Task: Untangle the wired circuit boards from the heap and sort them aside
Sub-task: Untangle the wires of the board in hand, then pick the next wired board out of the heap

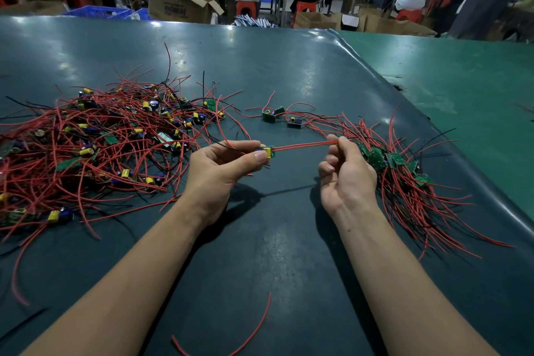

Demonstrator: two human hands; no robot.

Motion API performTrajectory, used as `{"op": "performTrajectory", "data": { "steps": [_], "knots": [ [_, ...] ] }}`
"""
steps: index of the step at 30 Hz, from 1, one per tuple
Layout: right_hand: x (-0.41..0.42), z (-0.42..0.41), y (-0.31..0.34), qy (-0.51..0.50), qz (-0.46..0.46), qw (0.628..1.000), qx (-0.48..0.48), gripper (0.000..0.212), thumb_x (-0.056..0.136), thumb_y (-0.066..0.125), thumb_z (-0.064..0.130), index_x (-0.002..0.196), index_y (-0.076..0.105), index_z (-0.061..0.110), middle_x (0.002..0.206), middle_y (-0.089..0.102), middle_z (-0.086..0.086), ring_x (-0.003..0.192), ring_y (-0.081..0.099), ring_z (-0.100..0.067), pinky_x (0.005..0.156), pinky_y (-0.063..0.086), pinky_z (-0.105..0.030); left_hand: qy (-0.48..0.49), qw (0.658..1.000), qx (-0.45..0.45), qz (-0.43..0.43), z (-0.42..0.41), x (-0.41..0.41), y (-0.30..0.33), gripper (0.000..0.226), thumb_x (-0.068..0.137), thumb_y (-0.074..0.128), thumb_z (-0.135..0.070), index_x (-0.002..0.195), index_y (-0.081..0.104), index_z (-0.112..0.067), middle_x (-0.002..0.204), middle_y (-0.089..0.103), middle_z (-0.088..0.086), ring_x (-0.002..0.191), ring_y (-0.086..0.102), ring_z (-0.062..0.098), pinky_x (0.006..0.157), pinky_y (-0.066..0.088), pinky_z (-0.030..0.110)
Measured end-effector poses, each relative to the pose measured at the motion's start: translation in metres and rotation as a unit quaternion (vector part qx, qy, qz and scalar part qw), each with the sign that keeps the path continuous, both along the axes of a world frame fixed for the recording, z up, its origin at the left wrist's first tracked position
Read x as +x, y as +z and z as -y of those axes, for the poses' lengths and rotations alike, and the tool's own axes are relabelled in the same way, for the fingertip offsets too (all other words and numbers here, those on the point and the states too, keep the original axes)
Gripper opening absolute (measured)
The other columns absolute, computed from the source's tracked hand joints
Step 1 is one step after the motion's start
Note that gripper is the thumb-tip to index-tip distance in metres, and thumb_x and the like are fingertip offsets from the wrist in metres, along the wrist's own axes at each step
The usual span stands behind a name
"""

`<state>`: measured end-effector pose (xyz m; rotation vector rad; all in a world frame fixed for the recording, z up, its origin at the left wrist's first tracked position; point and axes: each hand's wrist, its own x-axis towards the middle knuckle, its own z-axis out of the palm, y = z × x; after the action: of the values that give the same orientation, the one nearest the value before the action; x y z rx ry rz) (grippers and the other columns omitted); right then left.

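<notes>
- Head view looks down at a dark green tabletop [260,72] with two bare arms reaching out over it
- The left hand [219,167] pinches a small circuit board [267,152] between its thumb and fingers, up off the tabletop
- Two red wires [303,144] run straight from that board across to the right hand [346,173]
- The right hand pinches the far end of those wires with its fingertips, and its other fingers are curled in
- The two hands are apart, with the wires pulled tight between them
- A big heap [95,141] of boards with red and black wires lies toward the left edge of the tabletop, all mixed up
- A sorted bunch [404,170] of green boards with long red wires lies near the right edge, just behind the right hand
- Two loose boards [278,117] sit in the middle, between the heap and the bunch
- One loose red wire [254,329] lies near the front edge, between the arms
- Past the far edge, people sit on red stools [245,7] beside cardboard boxes [176,0]
</notes>
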<state>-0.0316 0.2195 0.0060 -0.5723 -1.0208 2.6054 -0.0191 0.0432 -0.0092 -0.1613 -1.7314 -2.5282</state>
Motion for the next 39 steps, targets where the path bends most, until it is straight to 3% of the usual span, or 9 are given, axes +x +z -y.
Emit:
{"op": "performTrajectory", "data": {
  "steps": [8,11,15,18,22,28,33,36,39],
  "knots": [
    [-0.002,-0.003,-0.003,-0.053,-0.022,0.998,0.028,0.022,0.097,0.057,0.012,0.078,0.065,0.006,0.06,0.055,0.001,0.043,0.042,-0.004,0.038,0.033,-0.015,0.045,0.994,0.094,0.019,0.004,-0.004,0.004,0.015,0.061,0.076,-0.005,0.075,0.077,-0.009,0.079,0.075,0.009,0.073,0.072,0.02,0.077,0.059,0.028],
    [0.001,0.001,-0.004,0.007,-0.012,0.998,0.063,0.017,0.095,0.062,0.016,0.081,0.065,0.006,0.059,0.056,0.002,0.043,0.044,-0.004,0.038,0.035,-0.015,0.073,0.989,0.127,0.018,0.006,-0.006,0.004,0.018,0.063,0.073,-0.002,0.081,0.073,-0.005,0.078,0.075,0.009,0.073,0.072,0.021,0.075,0.059,0.027],
    [0.013,0.026,-0.01,0.195,0.0,0.973,0.126,0.012,0.088,0.069,0.017,0.088,0.068,0.004,0.059,0.06,0.005,0.043,0.045,-0.004,0.038,0.036,-0.014,0.058,0.997,0.042,0.025,-0.001,-0.002,0.001,0.018,0.058,0.078,-0.008,0.076,0.077,-0.009,0.08,0.075,0.01,0.075,0.071,0.021,0.08,0.059,0.029],
    [0.013,0.032,-0.011,0.222,-0.022,0.968,0.119,0.01,0.088,0.068,0.011,0.084,0.067,0.003,0.055,0.055,0.004,0.042,0.042,-0.003,0.038,0.034,-0.014,0.04,0.997,-0.065,0.005,-0.005,0.001,-0.003,0.024,0.06,0.08,-0.007,0.083,0.074,-0.006,0.08,0.076,0.007,0.071,0.069,0.014,0.072,0.056,0.021],
    [0.01,0.03,-0.014,0.187,-0.011,0.973,0.135,0.011,0.089,0.067,0.009,0.082,0.067,0.001,0.054,0.054,0.004,0.042,0.041,-0.002,0.038,0.032,-0.013,0.05,0.995,-0.09,-0.012,-0.006,0.002,-0.003,0.019,0.063,0.082,-0.003,0.079,0.075,-0.011,0.079,0.076,0.005,0.071,0.07,0.011,0.072,0.056,0.021],
    [-0.003,0.0,-0.004,0.023,0.005,0.999,0.035,0.015,0.091,0.065,0.006,0.076,0.066,0.004,0.058,0.052,0.001,0.037,0.041,-0.001,0.035,0.03,-0.012,0.052,0.998,0.026,0.024,0.0,0.001,0.004,0.03,0.042,0.086,-0.022,0.071,0.079,-0.016,0.077,0.075,0.008,0.078,0.069,0.024,0.086,0.055,0.032],
    [-0.003,-0.016,-0.002,-0.065,-0.01,0.997,0.035,0.016,0.092,0.063,0.006,0.076,0.064,0.007,0.061,0.055,0.001,0.038,0.042,-0.001,0.037,0.032,-0.013,0.108,0.986,0.128,0.009,0.009,-0.008,0.007,0.014,0.075,0.069,0.005,0.082,0.069,-0.008,0.073,0.072,0.002,0.07,0.067,0.014,0.079,0.057,0.024],
    [0.003,0.0,-0.006,-0.024,-0.045,0.986,0.16,0.016,0.092,0.066,0.009,0.076,0.063,0.012,0.052,0.055,0.006,0.038,0.043,-0.003,0.035,0.034,-0.016,0.204,0.978,-0.025,-0.044,0.01,-0.009,0.005,0.013,0.086,0.068,0.0,0.095,0.07,-0.01,0.079,0.071,0.0,0.072,0.064,0.009,0.077,0.054,0.02],
    [0.012,0.021,-0.012,0.04,-0.103,0.941,0.321,0.007,0.091,0.068,0.015,0.087,0.067,0.02,0.063,0.059,0.002,0.046,0.048,-0.01,0.038,0.039,-0.019,0.245,0.923,-0.245,-0.169,0.005,-0.001,0.001,0.021,0.082,0.075,-0.017,0.102,0.071,-0.013,0.089,0.069,0.007,0.078,0.063,0.005,0.08,0.052,0.02]
  ]
}}
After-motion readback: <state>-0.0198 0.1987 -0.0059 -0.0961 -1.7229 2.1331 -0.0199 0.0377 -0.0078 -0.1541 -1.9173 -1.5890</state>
